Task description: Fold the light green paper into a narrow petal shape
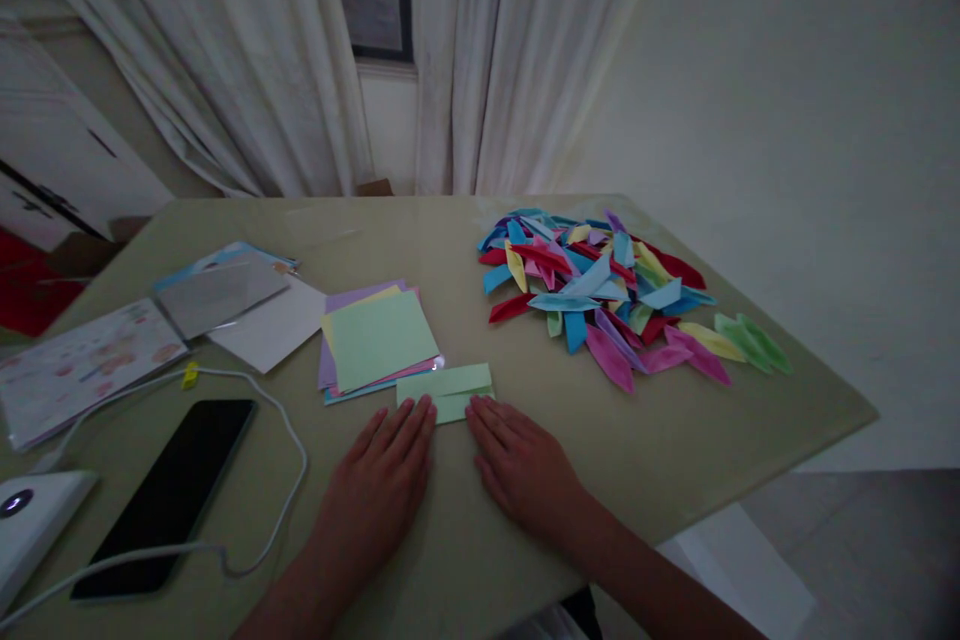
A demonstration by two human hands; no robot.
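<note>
Our left hand (382, 480) and right hand (517, 465) lie flat, gripping nothing, fingertips on folded green paper (446, 390) near the tabletop's (675, 440) front edge.

No words, numbers or brand names to read anywhere. Only blurry pink blotches on the flat white printed sheet (82, 365) at the left of the table, too dim and small to make out. Nothing written on the black phone screen (169, 495) either.
</note>
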